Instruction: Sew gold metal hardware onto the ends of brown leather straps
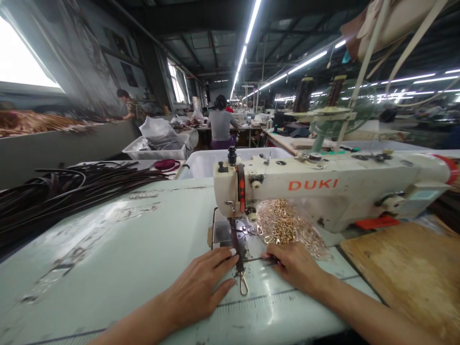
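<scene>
Steadying, I'd judge, the dark brown leather strap under the white sewing machine, my left hand lies flat, fingers loosely extended and fingertips at its edge, the gold metal snap hook turned towards me. My right hand pinches a slim dark tool beside it, but my fingers mask its grip, and the machine head hides the strap's far end.

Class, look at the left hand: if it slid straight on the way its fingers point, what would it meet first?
Most likely the dark strap: the left hand reaches right up to its left edge and may already touch it, as depth there is hard to judge.
</scene>
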The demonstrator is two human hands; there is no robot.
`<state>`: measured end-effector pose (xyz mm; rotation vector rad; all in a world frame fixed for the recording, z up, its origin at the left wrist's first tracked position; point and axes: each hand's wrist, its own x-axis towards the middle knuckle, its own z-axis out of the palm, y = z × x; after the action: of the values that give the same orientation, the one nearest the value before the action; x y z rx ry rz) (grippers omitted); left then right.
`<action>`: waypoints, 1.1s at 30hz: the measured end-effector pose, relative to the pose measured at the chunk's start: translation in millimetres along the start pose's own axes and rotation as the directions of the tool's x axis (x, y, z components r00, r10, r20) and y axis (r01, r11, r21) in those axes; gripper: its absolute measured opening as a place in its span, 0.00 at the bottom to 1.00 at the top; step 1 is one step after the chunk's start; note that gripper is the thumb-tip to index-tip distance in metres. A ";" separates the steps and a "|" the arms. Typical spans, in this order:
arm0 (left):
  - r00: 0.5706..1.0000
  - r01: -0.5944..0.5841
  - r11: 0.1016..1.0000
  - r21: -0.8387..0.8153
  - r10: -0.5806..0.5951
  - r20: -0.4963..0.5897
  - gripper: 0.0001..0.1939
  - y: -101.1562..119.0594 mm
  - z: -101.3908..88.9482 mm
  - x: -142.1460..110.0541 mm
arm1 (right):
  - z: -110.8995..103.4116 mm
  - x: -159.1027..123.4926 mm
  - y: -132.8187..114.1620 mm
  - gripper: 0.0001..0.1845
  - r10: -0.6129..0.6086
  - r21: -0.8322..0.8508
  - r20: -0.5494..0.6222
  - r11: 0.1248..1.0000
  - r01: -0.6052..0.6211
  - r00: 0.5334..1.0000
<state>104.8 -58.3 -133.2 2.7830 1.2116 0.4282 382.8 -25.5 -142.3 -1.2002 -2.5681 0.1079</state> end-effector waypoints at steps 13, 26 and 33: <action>0.997 -0.024 0.995 -0.097 0.030 0.065 0.18 -18.2 -25.5 37.1 | 1.2 1.3 0.0 0.08 -0.006 0.019 -0.037 1.000 0.007 0.999; 0.970 0.243 0.970 0.011 -0.242 -0.036 0.09 11.1 4.6 47.9 | -25.9 27.4 -45.4 0.24 0.297 0.188 0.035 0.936 -0.298 0.954; 0.933 0.360 0.933 0.006 -0.360 0.008 0.13 17.1 1.6 55.7 | -13.7 37.0 -46.9 0.20 0.431 0.298 -0.026 0.865 -0.404 0.902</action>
<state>153.5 -29.4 -119.2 2.4785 1.6764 0.3786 330.0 -28.6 -111.3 -1.5790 -2.0806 0.4897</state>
